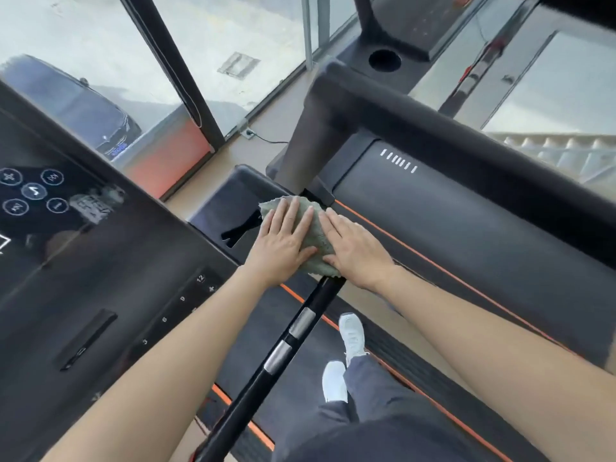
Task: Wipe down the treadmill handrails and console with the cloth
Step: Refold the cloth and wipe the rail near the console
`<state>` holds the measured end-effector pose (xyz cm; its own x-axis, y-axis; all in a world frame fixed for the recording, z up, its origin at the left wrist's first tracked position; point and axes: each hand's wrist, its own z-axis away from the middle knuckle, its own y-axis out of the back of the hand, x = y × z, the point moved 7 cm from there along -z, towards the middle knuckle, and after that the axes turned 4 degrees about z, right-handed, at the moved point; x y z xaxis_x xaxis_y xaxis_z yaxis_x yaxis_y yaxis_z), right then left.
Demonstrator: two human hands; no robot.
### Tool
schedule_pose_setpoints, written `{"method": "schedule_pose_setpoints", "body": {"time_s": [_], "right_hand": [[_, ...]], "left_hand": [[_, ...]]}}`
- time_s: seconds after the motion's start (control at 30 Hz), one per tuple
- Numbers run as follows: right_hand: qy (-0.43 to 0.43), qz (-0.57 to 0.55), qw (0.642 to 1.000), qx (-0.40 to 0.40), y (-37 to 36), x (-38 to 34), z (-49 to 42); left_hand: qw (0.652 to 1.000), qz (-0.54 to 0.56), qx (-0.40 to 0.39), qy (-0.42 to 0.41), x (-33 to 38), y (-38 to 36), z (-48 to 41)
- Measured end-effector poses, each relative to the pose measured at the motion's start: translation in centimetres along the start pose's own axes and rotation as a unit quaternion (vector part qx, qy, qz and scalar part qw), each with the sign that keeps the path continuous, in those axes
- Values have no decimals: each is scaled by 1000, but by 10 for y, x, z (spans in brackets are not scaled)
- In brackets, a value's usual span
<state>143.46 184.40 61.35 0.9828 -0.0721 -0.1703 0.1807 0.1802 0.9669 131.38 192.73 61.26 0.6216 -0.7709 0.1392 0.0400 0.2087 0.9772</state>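
A grey-green cloth [316, 232] lies draped over the far end of the black handrail [266, 371], where the rail meets the console. My left hand [281, 246] lies flat on the cloth's left half, fingers spread. Beside it my right hand [355, 250] presses flat on the cloth's right half. Two silver sensor bands [289, 340] ring the rail nearer to me. The dark glossy console [83, 295] fills the left, with round touch icons and speed numbers.
A neighbouring treadmill's thick handrail [450, 128] and belt with an orange stripe [466, 235] run across the right. A console tray [230, 208] sits just beyond the cloth. My white shoes [343, 355] stand on the belt below. Floor-to-ceiling windows stand behind.
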Motion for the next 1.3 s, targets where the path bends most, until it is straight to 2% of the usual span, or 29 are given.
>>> {"method": "schedule_pose_setpoints", "body": {"time_s": [0.2, 0.4, 0.5, 1.0, 1.17, 1.3], "right_hand": [[-79, 2, 996, 50, -7, 24, 64], [-159, 15, 984, 74, -17, 56, 143], [-190, 25, 977, 98, -24, 73, 183], [-284, 12, 950, 126, -45, 142, 356], [-343, -51, 924, 159, -58, 166, 411], [-383, -206, 875, 212, -81, 186, 454]], "left_hand": [[993, 3, 45, -107, 49, -2, -1], [977, -21, 37, -210, 128, -16, -3], [967, -16, 57, -250, 167, -22, 4], [944, -9, 24, -329, 337, -51, 40], [935, -5, -7, -353, 393, -61, 49], [923, 9, -27, -383, 445, -69, 57]]}}
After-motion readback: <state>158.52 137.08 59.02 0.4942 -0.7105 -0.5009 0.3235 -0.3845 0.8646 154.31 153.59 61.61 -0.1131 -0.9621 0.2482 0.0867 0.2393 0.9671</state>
